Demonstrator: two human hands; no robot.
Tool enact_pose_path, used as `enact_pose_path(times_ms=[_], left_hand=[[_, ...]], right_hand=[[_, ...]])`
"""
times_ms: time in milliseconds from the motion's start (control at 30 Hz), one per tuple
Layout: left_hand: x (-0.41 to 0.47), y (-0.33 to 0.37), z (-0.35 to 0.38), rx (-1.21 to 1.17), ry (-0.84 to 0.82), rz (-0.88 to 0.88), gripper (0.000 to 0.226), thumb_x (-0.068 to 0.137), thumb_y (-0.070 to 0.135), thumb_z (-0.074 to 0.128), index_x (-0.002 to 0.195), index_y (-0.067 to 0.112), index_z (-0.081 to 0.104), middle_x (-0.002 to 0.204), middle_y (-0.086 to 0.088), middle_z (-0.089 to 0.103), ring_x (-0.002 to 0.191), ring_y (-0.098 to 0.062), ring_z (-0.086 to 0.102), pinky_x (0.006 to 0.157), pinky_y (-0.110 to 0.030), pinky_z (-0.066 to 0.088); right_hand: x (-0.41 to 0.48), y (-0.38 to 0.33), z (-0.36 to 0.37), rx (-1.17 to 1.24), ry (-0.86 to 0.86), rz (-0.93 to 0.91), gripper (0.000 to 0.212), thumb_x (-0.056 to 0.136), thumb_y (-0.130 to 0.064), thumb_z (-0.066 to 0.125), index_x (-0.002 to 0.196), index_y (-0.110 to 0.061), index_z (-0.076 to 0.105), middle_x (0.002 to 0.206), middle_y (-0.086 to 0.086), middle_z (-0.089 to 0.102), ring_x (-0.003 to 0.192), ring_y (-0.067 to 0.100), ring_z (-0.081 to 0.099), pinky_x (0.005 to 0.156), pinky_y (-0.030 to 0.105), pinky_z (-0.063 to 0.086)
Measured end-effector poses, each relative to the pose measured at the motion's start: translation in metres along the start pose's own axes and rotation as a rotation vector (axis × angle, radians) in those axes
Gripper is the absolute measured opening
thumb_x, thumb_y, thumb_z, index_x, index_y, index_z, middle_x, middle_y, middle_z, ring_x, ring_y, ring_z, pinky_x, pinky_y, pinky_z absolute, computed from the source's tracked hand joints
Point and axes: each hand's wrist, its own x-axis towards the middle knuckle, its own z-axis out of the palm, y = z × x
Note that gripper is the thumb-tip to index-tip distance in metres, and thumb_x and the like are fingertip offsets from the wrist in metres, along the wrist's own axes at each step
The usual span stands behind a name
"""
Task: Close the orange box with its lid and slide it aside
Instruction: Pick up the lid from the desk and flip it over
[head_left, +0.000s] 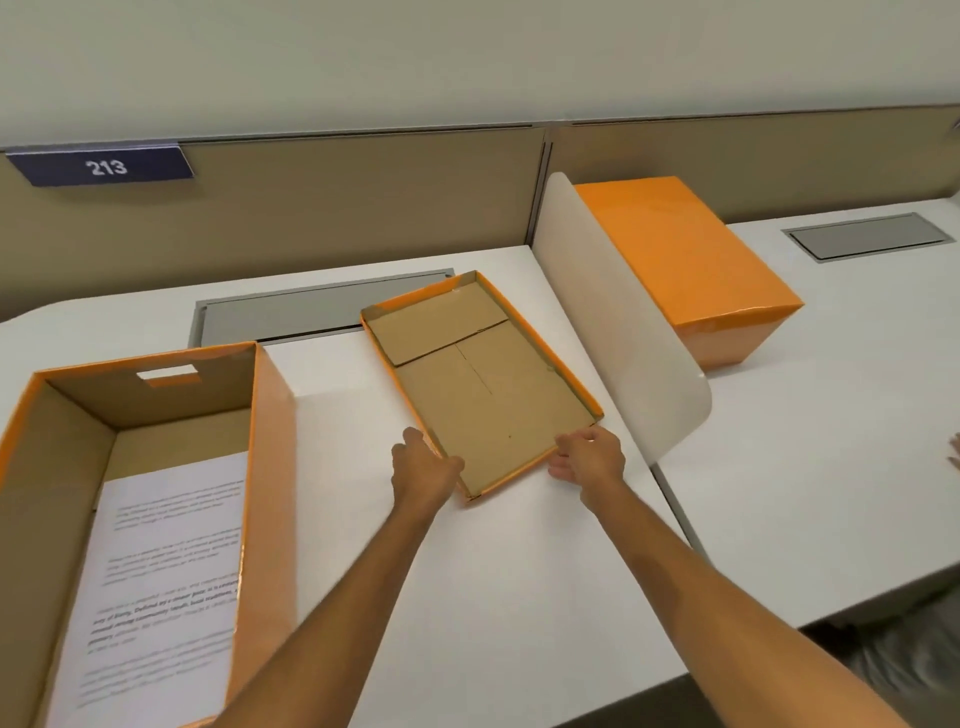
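An open orange box (270, 431) stands at the left of the white desk, with printed paper sheets (161, 587) lying inside it. Its orange lid (483, 384) lies upside down in the middle of the desk, brown inside facing up. My left hand (423, 465) grips the lid's near left edge, thumb over the rim. My right hand (589, 457) holds the lid's near right corner. The lid rests flat on the desk.
A white curved divider panel (623, 332) rises just right of the lid. Behind it a closed orange box (685, 260) sits on the neighbouring desk. Grey cable hatches (311, 312) (867, 236) lie at the back. Another person's fingertips (955, 452) show at the right edge.
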Motion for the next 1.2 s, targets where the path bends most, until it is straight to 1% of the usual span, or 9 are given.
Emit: enact_pose_path(times_ms=[100, 300, 433, 600, 700, 800, 1067, 1133, 1200], left_hand=[[0.015, -0.003, 0.017, 0.0, 0.024, -0.117, 0.059, 0.078, 0.016, 0.068, 0.129, 0.005, 0.041, 0.12, -0.013, 0.051, 0.104, -0.042, 0.062, 0.085, -0.05, 0.057], [0.028, -0.002, 0.039, 0.01, 0.09, -0.241, 0.033, 0.078, 0.014, 0.062, 0.109, 0.005, 0.052, 0.105, -0.014, 0.062, 0.093, -0.036, 0.063, 0.068, -0.036, 0.051], [0.031, -0.002, 0.041, -0.006, 0.151, -0.276, 0.023, 0.078, 0.008, 0.054, 0.1, 0.008, 0.057, 0.101, -0.014, 0.064, 0.088, -0.036, 0.064, 0.071, -0.038, 0.056], [0.034, -0.004, 0.035, -0.202, 0.175, -0.252, 0.013, 0.081, 0.002, 0.049, 0.083, 0.014, 0.046, 0.103, -0.018, 0.062, 0.089, -0.038, 0.065, 0.075, -0.056, 0.06], [0.034, -0.003, 0.025, -0.279, 0.16, -0.253, 0.017, 0.081, -0.001, 0.046, 0.08, 0.015, 0.041, 0.11, -0.02, 0.06, 0.085, -0.034, 0.057, 0.073, -0.059, 0.06], [0.032, -0.003, 0.015, -0.358, 0.133, -0.254, 0.019, 0.079, -0.005, 0.046, 0.083, 0.014, 0.041, 0.115, -0.023, 0.06, 0.085, -0.034, 0.056, 0.073, -0.056, 0.061], [0.019, -0.001, -0.008, -0.564, 0.014, -0.244, 0.032, 0.081, -0.02, 0.048, 0.104, 0.001, 0.053, 0.113, -0.026, 0.066, 0.083, -0.037, 0.067, 0.05, -0.036, 0.056], [0.016, 0.0, -0.014, -0.581, -0.014, -0.251, 0.042, 0.083, -0.016, 0.056, 0.123, -0.003, 0.052, 0.115, -0.027, 0.066, 0.087, -0.035, 0.068, 0.059, -0.038, 0.06], [0.011, 0.007, -0.024, -0.481, 0.031, -0.223, 0.055, 0.086, -0.002, 0.065, 0.137, 0.002, 0.046, 0.129, -0.021, 0.06, 0.104, -0.033, 0.064, 0.085, -0.043, 0.058]], right_hand=[[0.02, 0.0, 0.001, 0.004, 0.052, 0.062, 0.017, 0.085, -0.004, 0.073, 0.099, 0.002, 0.065, 0.089, 0.023, 0.073, 0.062, 0.033, 0.075, 0.063, 0.041, 0.065], [0.041, 0.002, 0.002, 0.071, 0.036, 0.178, 0.019, 0.085, 0.004, 0.074, 0.102, 0.006, 0.065, 0.088, 0.024, 0.074, 0.059, 0.033, 0.076, 0.063, 0.047, 0.065], [0.044, -0.002, -0.001, 0.135, -0.024, 0.218, 0.019, 0.084, 0.009, 0.069, 0.103, 0.008, 0.063, 0.087, 0.026, 0.074, 0.059, 0.034, 0.076, 0.065, 0.047, 0.065], [0.038, -0.011, -0.011, 0.2, -0.166, 0.178, 0.027, 0.083, 0.006, 0.069, 0.11, 0.005, 0.064, 0.093, 0.024, 0.073, 0.071, 0.034, 0.075, 0.06, 0.037, 0.063], [0.029, -0.021, -0.016, 0.236, -0.258, 0.13, 0.031, 0.082, 0.002, 0.07, 0.111, 0.004, 0.061, 0.095, 0.022, 0.071, 0.074, 0.031, 0.073, 0.073, 0.043, 0.064], [0.014, -0.033, -0.019, 0.329, -0.362, 0.06, 0.04, 0.083, 0.004, 0.069, 0.12, 0.001, 0.055, 0.105, 0.022, 0.07, 0.086, 0.035, 0.074, 0.085, 0.054, 0.061], [-0.048, -0.075, -0.005, 0.377, -0.466, -0.366, 0.053, 0.082, 0.004, 0.073, 0.127, -0.015, 0.052, 0.102, 0.018, 0.077, 0.095, 0.038, 0.074, 0.078, 0.053, 0.063], [-0.062, -0.081, -0.001, 0.313, -0.466, -0.468, 0.052, 0.082, -0.002, 0.075, 0.126, -0.02, 0.053, 0.101, 0.016, 0.078, 0.097, 0.037, 0.074, 0.08, 0.052, 0.062], [-0.072, -0.081, 0.004, 0.179, -0.423, -0.581, 0.052, 0.084, -0.008, 0.076, 0.125, -0.028, 0.052, 0.104, 0.01, 0.079, 0.098, 0.028, 0.076, 0.085, 0.047, 0.062]])
